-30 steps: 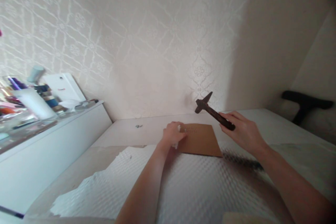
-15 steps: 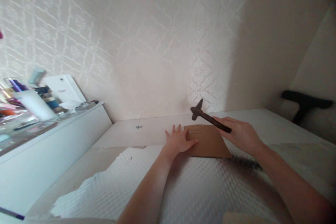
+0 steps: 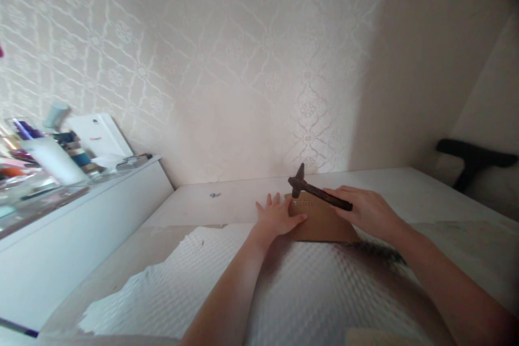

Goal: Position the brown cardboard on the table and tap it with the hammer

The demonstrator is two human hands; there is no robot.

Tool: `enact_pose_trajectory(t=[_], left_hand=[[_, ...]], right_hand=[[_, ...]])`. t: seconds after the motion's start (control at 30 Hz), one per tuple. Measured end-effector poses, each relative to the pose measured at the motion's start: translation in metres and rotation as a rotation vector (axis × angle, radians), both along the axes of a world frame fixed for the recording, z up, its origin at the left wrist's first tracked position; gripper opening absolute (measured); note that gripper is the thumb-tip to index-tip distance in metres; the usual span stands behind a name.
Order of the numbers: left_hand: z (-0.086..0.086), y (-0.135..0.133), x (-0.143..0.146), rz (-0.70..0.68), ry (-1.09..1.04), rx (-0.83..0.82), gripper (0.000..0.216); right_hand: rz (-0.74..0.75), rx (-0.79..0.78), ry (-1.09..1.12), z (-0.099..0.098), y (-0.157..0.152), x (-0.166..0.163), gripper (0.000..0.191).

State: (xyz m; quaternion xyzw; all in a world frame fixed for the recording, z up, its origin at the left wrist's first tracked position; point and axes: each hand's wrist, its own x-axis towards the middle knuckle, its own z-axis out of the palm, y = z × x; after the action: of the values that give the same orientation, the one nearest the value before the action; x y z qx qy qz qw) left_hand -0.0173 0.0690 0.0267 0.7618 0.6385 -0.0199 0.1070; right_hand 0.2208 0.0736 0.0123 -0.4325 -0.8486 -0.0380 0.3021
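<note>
A brown cardboard sheet [image 3: 324,224] lies on the table, with rows of small dots near its far left corner. My left hand [image 3: 275,219] rests over the sheet's left edge, its fingers spread. In my right hand [image 3: 367,208] is a dark hammer [image 3: 320,193], gripped by the handle. The hammer's head is above the sheet's far left corner, close to the dots. Whether it touches anything there I cannot tell.
Textured white padding [image 3: 170,286] covers the near part of the white table [image 3: 239,200]. Small metal pieces [image 3: 214,194] lie near the wall. A white cabinet [image 3: 101,221] at left carries a white box [image 3: 99,135] and clutter. A black armrest-like part [image 3: 474,157] stands at right.
My right hand has brought the hammer down and slightly left, closer to the cardboard. The left hand stays spread in the same place.
</note>
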Motion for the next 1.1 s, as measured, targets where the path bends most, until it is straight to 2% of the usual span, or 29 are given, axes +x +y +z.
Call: enact_pose_trajectory(t=[0.63,1.1], left_hand=[[-0.0015,0.0017,0.0008,0.005,-0.02,-0.017,0.089],[-0.0008,0.0017,0.0009,0.009,-0.014,-0.034,0.087]], right_hand=[[0.036,0.001,-0.04,0.0033,-0.0041,-0.0025,0.046],[0.016,0.016,-0.006,0.002,-0.0029,-0.0025,0.043]])
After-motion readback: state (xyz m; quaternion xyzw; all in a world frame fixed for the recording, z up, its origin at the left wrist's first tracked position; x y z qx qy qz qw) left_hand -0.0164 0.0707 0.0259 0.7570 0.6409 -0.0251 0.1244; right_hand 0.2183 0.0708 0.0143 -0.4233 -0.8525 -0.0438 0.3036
